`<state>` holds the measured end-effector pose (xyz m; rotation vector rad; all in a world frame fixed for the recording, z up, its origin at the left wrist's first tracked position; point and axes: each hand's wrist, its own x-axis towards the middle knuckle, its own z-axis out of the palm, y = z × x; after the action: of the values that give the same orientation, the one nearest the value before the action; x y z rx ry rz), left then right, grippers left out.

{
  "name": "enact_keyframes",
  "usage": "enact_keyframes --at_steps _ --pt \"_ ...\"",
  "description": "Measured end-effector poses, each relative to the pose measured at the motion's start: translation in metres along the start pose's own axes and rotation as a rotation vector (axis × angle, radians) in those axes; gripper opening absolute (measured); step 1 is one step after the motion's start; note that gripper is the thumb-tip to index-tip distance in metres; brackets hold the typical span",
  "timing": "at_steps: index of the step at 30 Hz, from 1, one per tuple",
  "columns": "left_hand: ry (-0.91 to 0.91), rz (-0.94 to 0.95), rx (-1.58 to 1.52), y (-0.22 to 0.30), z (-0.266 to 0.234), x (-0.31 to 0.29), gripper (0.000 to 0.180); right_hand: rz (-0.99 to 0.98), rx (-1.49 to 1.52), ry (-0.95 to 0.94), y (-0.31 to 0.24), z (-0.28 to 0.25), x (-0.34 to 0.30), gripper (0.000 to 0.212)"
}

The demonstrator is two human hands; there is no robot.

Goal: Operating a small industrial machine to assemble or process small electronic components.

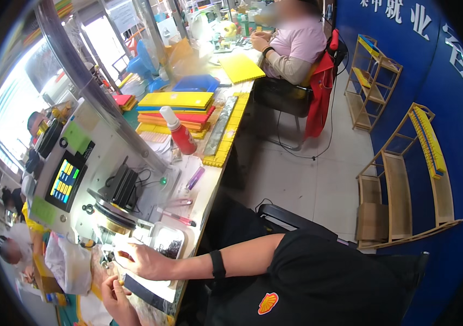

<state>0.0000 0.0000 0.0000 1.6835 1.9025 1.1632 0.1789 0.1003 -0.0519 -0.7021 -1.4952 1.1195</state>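
My right hand (145, 262), with a dark band on its forearm, reaches to the front of a bench machine (113, 214) with a round dark-and-brass wheel. Its fingers are bent together in the bright glare under the wheel; what they hold is too small to make out. Lower down, my left hand (116, 303) has thumb and forefinger pinched, with a tiny yellowish spot at the tips. A flat black bar (149, 293) lies beside the left fingertips. Just past the right hand stands a white tray (185, 234) with a heap of fine dark pieces.
A lit screen (64, 182) sits on the machine's panel. Beyond are a red bottle with a white cap (178, 133), stacked coloured trays (174, 108), a purple marker (194, 178) and a red-handled tool (180, 218). Another person (296, 43) sits farther along the bench. Wooden racks (405, 179) line the blue wall.
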Motion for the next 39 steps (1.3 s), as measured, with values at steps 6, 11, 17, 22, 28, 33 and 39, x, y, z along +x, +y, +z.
enact_keyframes --at_steps 6,11,17,22,28,33,39 --pt "0.053 0.067 -0.216 0.097 -0.002 -0.053 0.02 -0.087 -0.429 -0.416 -0.045 -0.048 -0.033 0.029" --pt "-0.033 0.652 -0.215 0.175 0.017 -0.059 0.034 -0.026 -0.255 -0.254 -0.056 -0.106 -0.053 0.03" --pt "-0.275 0.966 -0.434 0.214 -0.003 -0.069 0.03 0.288 -0.249 -0.264 -0.108 -0.145 -0.068 0.027" --pt "-0.043 1.104 -0.559 0.222 0.032 -0.07 0.034 0.338 -0.249 -0.243 -0.103 -0.161 -0.079 0.025" --pt "0.027 1.269 -0.544 0.216 0.034 -0.063 0.054 0.312 -0.274 -0.266 -0.104 -0.159 -0.079 0.022" --pt "-0.247 1.036 -0.48 0.211 0.017 -0.06 0.049 0.314 -0.31 -0.202 -0.107 -0.173 -0.082 0.02" --pt "0.323 0.515 -0.365 0.16 0.032 -0.071 0.05 -0.005 -0.221 -0.051 -0.112 -0.201 -0.072 0.014"
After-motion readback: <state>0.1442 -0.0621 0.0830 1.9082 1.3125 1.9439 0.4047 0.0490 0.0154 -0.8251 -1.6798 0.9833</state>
